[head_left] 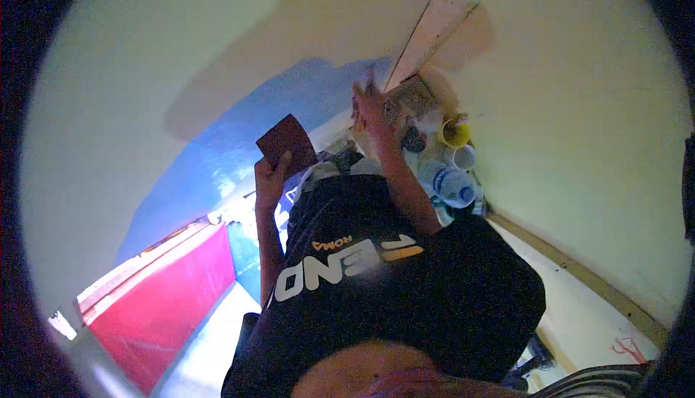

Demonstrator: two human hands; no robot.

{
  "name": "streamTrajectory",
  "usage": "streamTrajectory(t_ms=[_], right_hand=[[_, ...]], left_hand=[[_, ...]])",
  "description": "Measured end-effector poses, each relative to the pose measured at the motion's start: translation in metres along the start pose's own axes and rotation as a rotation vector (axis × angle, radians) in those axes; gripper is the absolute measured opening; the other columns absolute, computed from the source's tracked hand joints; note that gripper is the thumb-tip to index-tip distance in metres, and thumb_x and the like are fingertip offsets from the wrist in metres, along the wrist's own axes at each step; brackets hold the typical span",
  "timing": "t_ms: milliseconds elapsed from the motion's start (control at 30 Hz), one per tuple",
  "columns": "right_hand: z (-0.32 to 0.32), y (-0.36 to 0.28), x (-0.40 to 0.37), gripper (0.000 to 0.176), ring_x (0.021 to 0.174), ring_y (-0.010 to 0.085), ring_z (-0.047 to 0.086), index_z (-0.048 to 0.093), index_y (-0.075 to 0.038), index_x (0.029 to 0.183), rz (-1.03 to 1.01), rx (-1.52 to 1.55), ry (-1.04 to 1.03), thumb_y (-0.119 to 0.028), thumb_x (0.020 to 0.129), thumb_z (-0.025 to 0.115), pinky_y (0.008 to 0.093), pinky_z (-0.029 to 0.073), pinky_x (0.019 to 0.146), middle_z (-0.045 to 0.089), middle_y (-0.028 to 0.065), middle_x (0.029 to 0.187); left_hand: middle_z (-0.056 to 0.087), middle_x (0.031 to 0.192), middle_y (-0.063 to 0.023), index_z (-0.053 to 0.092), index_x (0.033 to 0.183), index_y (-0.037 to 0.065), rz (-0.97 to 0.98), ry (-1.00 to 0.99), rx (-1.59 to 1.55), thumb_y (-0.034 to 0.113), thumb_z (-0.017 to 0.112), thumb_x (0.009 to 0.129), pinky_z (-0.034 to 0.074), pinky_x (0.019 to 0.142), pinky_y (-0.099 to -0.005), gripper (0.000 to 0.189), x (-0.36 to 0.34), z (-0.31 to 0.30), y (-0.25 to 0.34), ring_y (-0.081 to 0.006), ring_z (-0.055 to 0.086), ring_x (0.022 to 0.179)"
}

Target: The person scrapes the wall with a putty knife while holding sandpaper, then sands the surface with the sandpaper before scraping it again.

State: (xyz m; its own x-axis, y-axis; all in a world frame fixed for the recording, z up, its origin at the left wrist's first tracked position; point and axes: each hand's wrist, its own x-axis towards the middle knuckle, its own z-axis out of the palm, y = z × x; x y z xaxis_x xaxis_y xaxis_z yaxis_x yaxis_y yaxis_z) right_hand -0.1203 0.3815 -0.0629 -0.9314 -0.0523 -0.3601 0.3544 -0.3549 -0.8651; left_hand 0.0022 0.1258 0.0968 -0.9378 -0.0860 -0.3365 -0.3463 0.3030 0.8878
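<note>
My left hand (pixel 270 181) is closed on a dark reddish-brown square sheet (pixel 288 143), stiff and flat like a piece of sandpaper. The thumb presses on its near face, and the sheet stands up in front of the blue part of the wall. Raised near the wall corner is my right hand (pixel 371 112), its fingers blurred but seemingly apart, with nothing visible in them. Below and to the right of that hand stand a yellow cup (pixel 456 131), a white cup (pixel 464 157) and a clear plastic bottle (pixel 455 186).
The wall (pixel 217 28) is pale above and blue (pixel 289 94) lower down. A wooden post (pixel 434 25) runs up the corner. To the lower left hangs a red panel (pixel 170 304). A ledge (pixel 579 271) runs along the right wall.
</note>
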Motion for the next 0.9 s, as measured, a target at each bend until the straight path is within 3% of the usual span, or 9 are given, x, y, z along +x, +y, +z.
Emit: streamTrajectory(t_ms=[100,133,267,300,333,400,500,667,900], right_hand=[[-0.001,0.016,-0.033,0.046,0.058,0.0139,0.052,0.042,-0.011,0.128,0.004,-0.425,-0.028,-0.033,0.088,0.052,0.0318,0.045,0.046,0.054,0.002,0.08],[-0.025,0.055,-0.022,0.038,0.049,0.0112,0.047,0.046,-0.013,0.121,-0.217,-0.585,0.03,-0.031,0.089,0.054,0.0282,0.041,0.039,0.05,0.0004,0.07],[-0.02,0.005,-0.031,0.037,0.038,0.0088,0.041,0.044,-0.016,0.122,-0.13,-0.13,0.178,-0.027,0.089,0.056,0.0263,0.037,0.032,0.046,0.0002,0.063],[-0.02,0.0,-0.024,0.039,0.038,0.009,0.041,0.042,-0.017,0.124,-0.164,-0.197,0.207,-0.027,0.089,0.057,0.0268,0.038,0.031,0.046,0.0007,0.064],[-0.034,0.028,0.008,0.039,0.037,0.0091,0.041,0.042,-0.017,0.123,-0.409,-0.659,0.227,-0.026,0.089,0.057,0.0273,0.038,0.031,0.046,0.0013,0.064],[-0.025,0.027,0.014,0.037,0.037,0.0096,0.041,0.041,-0.017,0.121,-0.354,-0.682,0.211,-0.023,0.089,0.057,0.028,0.038,0.03,0.046,0.0019,0.065],[0.03,-0.025,-0.023,0.031,0.037,0.0101,0.041,0.041,-0.016,0.115,0.173,0.18,0.165,-0.02,0.088,0.057,0.0285,0.038,0.03,0.046,0.0025,0.064],[0.057,-0.049,-0.03,0.041,0.036,0.0101,0.041,0.037,-0.013,0.125,0.05,0.147,0.233,-0.015,0.088,0.055,0.0283,0.038,0.03,0.047,0.0036,0.064],[0.055,-0.041,-0.029,0.074,0.036,0.01,0.041,0.006,-0.022,0.145,0.059,-0.104,0.214,-0.014,0.089,0.054,0.0265,0.038,0.031,0.047,0.0028,0.065]], left_hand=[[0.066,0.088,-0.0079,0.063,0.098,-0.003,0.024,0.029,0.005,0.02,0.061,0.087,0.049,0.072,-0.0295,0.026,-0.003,0.001,-0.003,-0.0119,0.06,0.078],[0.066,0.088,-0.0075,0.063,0.098,-0.003,0.031,0.025,-0.008,0.02,0.061,0.087,0.049,0.072,-0.0291,0.025,-0.006,0.001,0.001,-0.0116,0.059,0.079],[0.066,0.085,-0.0058,0.064,0.094,-0.001,-0.055,0.016,-0.243,0.021,0.061,0.087,0.048,0.07,-0.0282,0.024,-0.009,0.005,-0.008,-0.0104,0.059,0.076],[0.066,0.083,-0.0053,0.064,0.093,-0.001,-0.086,0.011,-0.192,0.022,0.061,0.087,0.048,0.068,-0.0279,0.024,-0.008,0.005,-0.008,-0.0101,0.058,0.074],[0.065,0.082,-0.0049,0.064,0.092,-0.001,-0.118,0.006,-0.139,0.023,0.062,0.086,0.048,0.066,-0.0276,0.024,-0.007,0.004,-0.009,-0.0098,0.058,0.072],[0.065,0.078,-0.0039,0.064,0.09,-0.001,-0.111,0.003,-0.092,0.024,0.062,0.086,0.046,0.062,-0.0271,0.025,-0.006,0.004,-0.011,-0.0093,0.056,0.069],[0.063,0.074,-0.0026,0.065,0.088,-0.001,-0.038,0.027,-0.086,0.026,0.063,0.085,0.044,0.057,-0.0267,0.027,-0.011,0.007,-0.012,-0.0088,0.054,0.064],[0.064,0.075,-0.0027,0.065,0.087,-0.002,-0.099,0.044,-0.056,0.026,0.063,0.085,0.045,0.058,-0.0263,0.028,-0.013,-0.001,-0.017,-0.0088,0.054,0.064],[0.066,0.085,-0.0047,0.063,0.095,-0.002,-0.163,0.071,-0.167,0.024,0.064,0.085,0.048,0.066,-0.0283,0.028,-0.024,-0.002,-0.007,-0.0112,0.059,0.074]])
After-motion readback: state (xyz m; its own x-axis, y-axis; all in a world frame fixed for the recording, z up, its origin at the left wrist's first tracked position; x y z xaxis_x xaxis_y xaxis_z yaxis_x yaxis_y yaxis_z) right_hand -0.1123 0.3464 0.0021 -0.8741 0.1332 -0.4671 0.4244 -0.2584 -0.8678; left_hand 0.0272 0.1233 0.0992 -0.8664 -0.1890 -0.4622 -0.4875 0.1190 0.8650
